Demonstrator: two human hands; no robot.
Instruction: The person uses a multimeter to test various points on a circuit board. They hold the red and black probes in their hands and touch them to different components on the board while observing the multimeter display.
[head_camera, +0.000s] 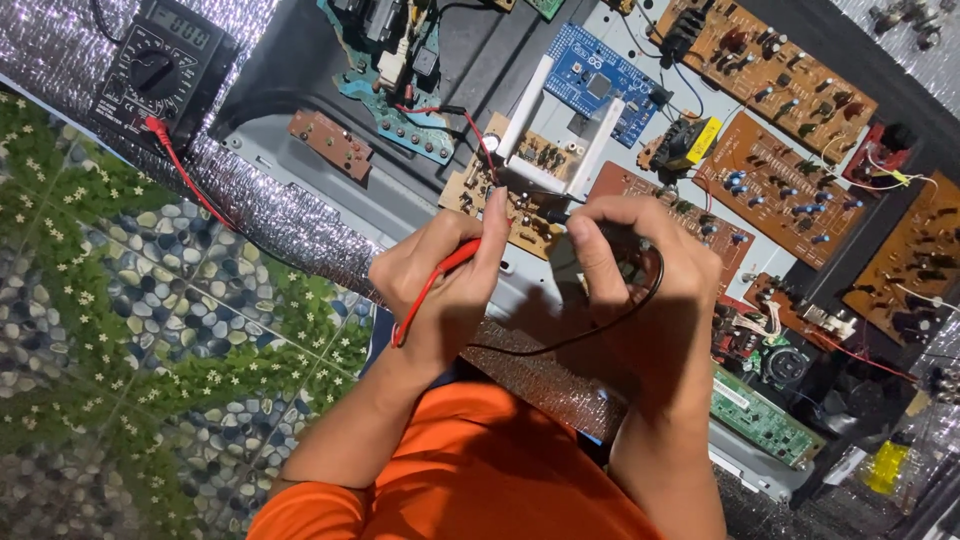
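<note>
Orange sleeve (470, 480) sits nearest the lens, both forearms reaching up from it. Left hand (440, 285) pinches the red probe (455, 262) between thumb and forefinger, tip pointing up onto the small tan board (520, 195); probe's long axis runs diagonal, lower-left to upper-right. Right hand (635, 270) is closed round something dark, prob. the black probe, just right of that board, but the fingers hide it, so can't tell where its tip lands. Left hand is the nearer one to the board's contact pts. Red lead (185, 175) trails left of the board to the multimeter (160, 65), far upper left on silver foil. Black lead (600, 325) loops below the board, under the right hand. Blue board (590, 85) lies just above it; brown boards (790, 180) spread right across the counter (400, 205). Right-edge parts are cut off, dim.
</note>
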